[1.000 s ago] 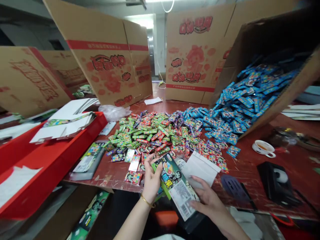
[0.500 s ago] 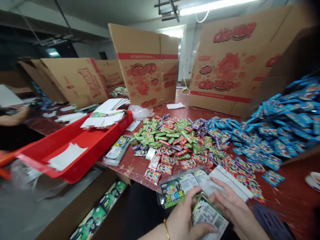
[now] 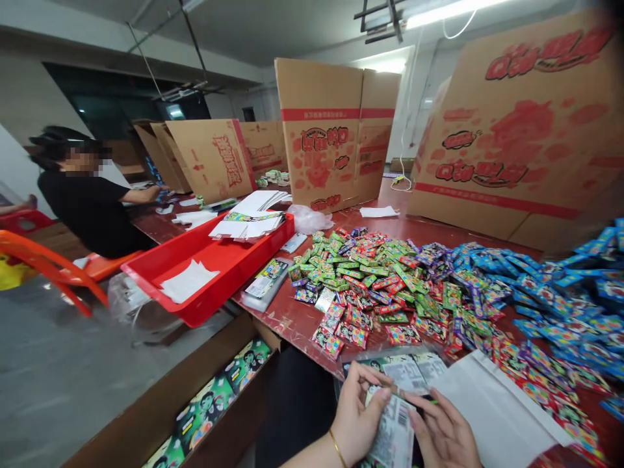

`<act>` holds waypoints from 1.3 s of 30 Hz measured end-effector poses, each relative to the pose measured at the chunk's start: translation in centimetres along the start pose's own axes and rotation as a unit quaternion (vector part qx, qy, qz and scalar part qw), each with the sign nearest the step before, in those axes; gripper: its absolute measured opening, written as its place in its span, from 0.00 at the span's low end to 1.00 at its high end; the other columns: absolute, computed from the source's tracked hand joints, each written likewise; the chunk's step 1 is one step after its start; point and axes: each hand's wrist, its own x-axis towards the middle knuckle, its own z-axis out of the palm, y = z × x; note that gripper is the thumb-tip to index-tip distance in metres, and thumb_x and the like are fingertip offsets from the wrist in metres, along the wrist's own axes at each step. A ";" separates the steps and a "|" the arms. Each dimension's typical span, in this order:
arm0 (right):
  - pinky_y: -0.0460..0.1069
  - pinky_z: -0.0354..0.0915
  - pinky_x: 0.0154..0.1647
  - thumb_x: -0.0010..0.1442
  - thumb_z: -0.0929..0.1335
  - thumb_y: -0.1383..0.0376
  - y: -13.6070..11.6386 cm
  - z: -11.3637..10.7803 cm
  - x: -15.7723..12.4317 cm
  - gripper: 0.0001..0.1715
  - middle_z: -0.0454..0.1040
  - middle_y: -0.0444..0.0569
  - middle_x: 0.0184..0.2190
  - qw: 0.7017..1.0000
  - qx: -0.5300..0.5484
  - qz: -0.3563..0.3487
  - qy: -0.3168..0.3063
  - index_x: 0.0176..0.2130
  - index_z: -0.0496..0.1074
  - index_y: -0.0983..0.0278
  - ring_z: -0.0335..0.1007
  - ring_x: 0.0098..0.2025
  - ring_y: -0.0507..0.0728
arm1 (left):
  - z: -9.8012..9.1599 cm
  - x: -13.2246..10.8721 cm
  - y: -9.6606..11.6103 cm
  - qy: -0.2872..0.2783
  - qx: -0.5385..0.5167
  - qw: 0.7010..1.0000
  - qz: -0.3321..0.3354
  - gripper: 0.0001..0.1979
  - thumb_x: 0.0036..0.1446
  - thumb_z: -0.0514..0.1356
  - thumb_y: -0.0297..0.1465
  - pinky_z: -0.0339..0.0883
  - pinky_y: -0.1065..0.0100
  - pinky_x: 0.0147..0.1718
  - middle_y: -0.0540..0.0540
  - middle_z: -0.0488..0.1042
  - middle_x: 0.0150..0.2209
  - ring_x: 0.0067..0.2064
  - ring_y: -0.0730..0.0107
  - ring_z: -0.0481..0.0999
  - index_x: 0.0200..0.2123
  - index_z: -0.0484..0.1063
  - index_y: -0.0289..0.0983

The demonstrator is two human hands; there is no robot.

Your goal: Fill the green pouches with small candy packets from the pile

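A printed packet (image 3: 392, 426) with a barcode lies tilted between my two hands near the bottom of the view. My left hand (image 3: 355, 406), with a gold bangle at the wrist, pinches its upper left edge between thumb and fingers. On the other side my right hand (image 3: 448, 422) has its fingers curled at the packet's top right edge. Whether the packet's top is open cannot be made out. Just beyond my hands lie green printed packs (image 3: 409, 370) on the table edge. A white sheet or bag (image 3: 507, 409) lies beside my right hand.
Small candy packets (image 3: 380, 273) are heaped ahead, blue ones (image 3: 580, 299) to the right. A red tray (image 3: 195, 315) with paper stands left. Below it, a carton (image 3: 160, 396) contains green packs. Large cartons (image 3: 331, 130) stand behind. A seated person (image 3: 88, 201) works at far left.
The view has turned left, bringing the seated person into sight. My hands have drawn closer together at the packet's top. More of the white sheet now shows.
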 end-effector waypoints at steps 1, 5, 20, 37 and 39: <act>0.52 0.68 0.45 0.51 0.73 0.56 -0.1 0.1 0.1 0.33 0.73 0.53 0.41 1.000 0.006 -0.011 0.004 0.52 0.59 0.60 0.72 0.42 0.60 | 0.0 0.1 0.1 0.001 -0.015 1.000 -0.006 0.13 0.54 0.62 0.37 0.63 0.63 0.42 0.44 0.72 0.35 0.39 0.64 0.72 0.35 0.60 0.39; 0.52 0.70 0.41 0.50 0.74 0.57 -0.6 -0.4 0.4 0.43 0.73 0.52 0.39 1.000 0.002 -0.011 -0.009 0.58 0.54 0.60 0.73 0.40 0.59 | -0.3 0.2 0.7 -0.019 0.038 0.999 -0.035 0.15 0.45 0.69 0.37 0.63 0.64 0.39 0.43 0.74 0.31 0.35 0.63 0.73 0.31 0.69 0.36; 0.53 0.68 0.41 0.49 0.75 0.58 -1.9 -1.7 3.2 0.35 0.77 0.47 0.31 0.981 0.060 0.150 -0.105 0.51 0.58 0.62 0.73 0.36 0.59 | -0.4 0.4 1.2 -0.048 0.155 0.983 -0.089 0.14 0.56 0.57 0.42 0.62 0.68 0.36 0.46 0.72 0.31 0.35 0.65 0.69 0.32 0.72 0.36; 0.48 0.61 0.32 0.48 0.72 0.57 -4.3 -0.7 7.1 0.12 0.71 0.44 0.25 0.960 -0.084 0.128 -0.232 0.26 0.74 0.64 0.65 0.30 0.55 | 0.0 1.4 -0.5 -0.076 0.205 0.970 -0.103 0.15 0.47 0.65 0.34 0.64 0.67 0.35 0.51 0.69 0.33 0.33 0.67 0.70 0.37 0.65 0.38; 0.49 0.61 0.34 0.47 0.72 0.59 -4.0 -0.5 6.9 0.10 0.72 0.45 0.26 0.962 -0.088 0.118 -0.230 0.25 0.74 0.64 0.66 0.32 0.56 | 0.1 1.5 -0.4 -0.070 0.214 0.969 -0.100 0.16 0.46 0.66 0.33 0.64 0.66 0.37 0.51 0.69 0.33 0.35 0.65 0.70 0.37 0.65 0.38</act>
